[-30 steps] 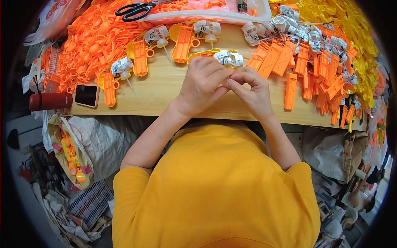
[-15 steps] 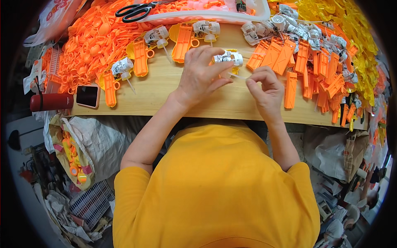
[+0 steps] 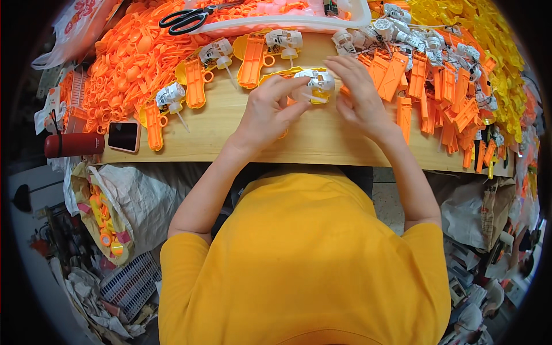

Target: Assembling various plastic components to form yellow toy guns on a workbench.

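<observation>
A yellow toy shell half (image 3: 280, 75) with an orange insert lies before me, mostly hidden under my left hand. Its white motor unit (image 3: 319, 80) shows at the right end, with a thin pale rod (image 3: 316, 98) by it. My left hand (image 3: 265, 115) curls over the shell, thumb and forefinger bent around a translucent round part at the white unit. Just right of that unit is my right hand (image 3: 363, 98), its fingers stretched and apart, holding nothing I can see. Similar shells with white units lie at the left, one of them (image 3: 251, 60) close behind my left hand.
Orange parts (image 3: 132, 69) are heaped at the left, orange cases with white units (image 3: 420, 75) at the right, yellow shells (image 3: 489, 40) beyond. Black scissors (image 3: 187, 20) rest by a white tray (image 3: 282, 24). A phone (image 3: 123, 137) and red flask (image 3: 75, 145) stand left.
My right hand has opened from a pinch by the pale rod and moved up beside the white unit. My left hand has shifted slightly down over the shell.
</observation>
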`<act>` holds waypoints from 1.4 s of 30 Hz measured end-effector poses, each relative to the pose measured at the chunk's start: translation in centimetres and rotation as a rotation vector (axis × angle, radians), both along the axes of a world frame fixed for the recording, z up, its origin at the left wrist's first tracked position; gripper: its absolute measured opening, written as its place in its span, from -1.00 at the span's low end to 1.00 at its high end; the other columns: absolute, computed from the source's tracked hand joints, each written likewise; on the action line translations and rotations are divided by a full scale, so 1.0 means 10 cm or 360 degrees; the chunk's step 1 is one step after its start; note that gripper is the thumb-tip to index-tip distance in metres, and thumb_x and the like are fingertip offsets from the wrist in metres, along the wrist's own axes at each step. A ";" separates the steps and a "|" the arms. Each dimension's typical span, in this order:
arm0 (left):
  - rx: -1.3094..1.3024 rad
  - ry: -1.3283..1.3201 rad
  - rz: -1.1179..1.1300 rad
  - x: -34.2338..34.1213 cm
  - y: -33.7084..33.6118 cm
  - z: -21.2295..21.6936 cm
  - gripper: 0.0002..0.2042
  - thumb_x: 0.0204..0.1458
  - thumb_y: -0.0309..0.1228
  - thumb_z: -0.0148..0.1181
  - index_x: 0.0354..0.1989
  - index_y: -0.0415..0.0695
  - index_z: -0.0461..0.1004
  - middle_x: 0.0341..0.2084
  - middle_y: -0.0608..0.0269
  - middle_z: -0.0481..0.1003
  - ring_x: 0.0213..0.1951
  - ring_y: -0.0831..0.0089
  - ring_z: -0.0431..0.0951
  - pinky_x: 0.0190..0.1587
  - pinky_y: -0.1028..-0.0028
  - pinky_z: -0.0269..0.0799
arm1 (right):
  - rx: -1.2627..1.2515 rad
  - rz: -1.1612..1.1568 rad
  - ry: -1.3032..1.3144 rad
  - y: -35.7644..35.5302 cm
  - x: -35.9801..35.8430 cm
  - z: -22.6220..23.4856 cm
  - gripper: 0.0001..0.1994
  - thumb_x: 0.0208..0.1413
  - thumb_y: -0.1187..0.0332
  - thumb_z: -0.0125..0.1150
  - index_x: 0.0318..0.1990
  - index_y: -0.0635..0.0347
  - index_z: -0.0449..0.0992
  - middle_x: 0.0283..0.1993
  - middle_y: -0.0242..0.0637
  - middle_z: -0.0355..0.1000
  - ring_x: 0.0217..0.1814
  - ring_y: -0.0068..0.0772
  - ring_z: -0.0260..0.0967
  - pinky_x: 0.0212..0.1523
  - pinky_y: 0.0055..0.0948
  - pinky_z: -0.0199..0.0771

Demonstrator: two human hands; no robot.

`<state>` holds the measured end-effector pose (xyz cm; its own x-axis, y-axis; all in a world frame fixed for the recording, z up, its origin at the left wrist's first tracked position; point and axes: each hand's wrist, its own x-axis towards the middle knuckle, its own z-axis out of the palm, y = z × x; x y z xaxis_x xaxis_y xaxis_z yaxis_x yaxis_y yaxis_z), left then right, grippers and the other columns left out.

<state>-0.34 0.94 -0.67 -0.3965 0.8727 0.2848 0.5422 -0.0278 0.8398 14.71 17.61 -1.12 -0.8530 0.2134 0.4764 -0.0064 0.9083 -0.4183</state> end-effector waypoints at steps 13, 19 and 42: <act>-0.0240 -0.1181 -0.0265 -0.15 -0.03 0.07 -0.68 0.04 -0.54 0.22 0.01 -0.27 0.48 -0.21 0.23 0.56 -0.22 0.54 0.56 -0.13 0.55 0.48 | 0.0256 0.0341 -0.0208 0.26 -0.17 -0.18 -0.31 -0.30 0.56 0.35 0.16 0.08 0.36 0.15 -0.20 0.33 0.25 -0.10 0.22 0.31 -0.08 0.11; -0.0034 -0.0056 -0.0153 -0.07 0.17 0.05 -0.77 0.00 -0.49 0.29 -0.14 -0.18 0.57 -0.39 0.18 0.57 -0.43 0.50 0.57 -0.35 0.53 0.47 | -0.0140 0.0478 -0.0171 0.34 -0.22 -0.24 -0.38 -0.22 0.58 0.34 0.14 0.12 0.38 0.13 -0.19 0.34 0.18 -0.11 0.27 0.16 -0.24 0.30; -0.0401 0.0708 -0.0452 -0.09 0.47 0.09 -0.84 -0.13 -0.54 0.28 -0.32 -0.11 0.56 -0.34 0.12 0.56 -0.28 0.19 0.58 -0.25 0.33 0.50 | -0.0244 0.0526 -0.0247 0.39 -0.26 -0.18 -0.42 -0.24 0.60 0.32 0.08 0.15 0.42 0.11 -0.20 0.34 0.13 -0.11 0.27 0.14 -0.27 0.33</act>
<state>-1.24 5.63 0.28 -0.0268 0.9898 0.1400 0.8449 -0.0524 0.5324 12.16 21.53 -2.95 -0.9470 -0.0262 0.3202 -0.2140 0.7948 -0.5679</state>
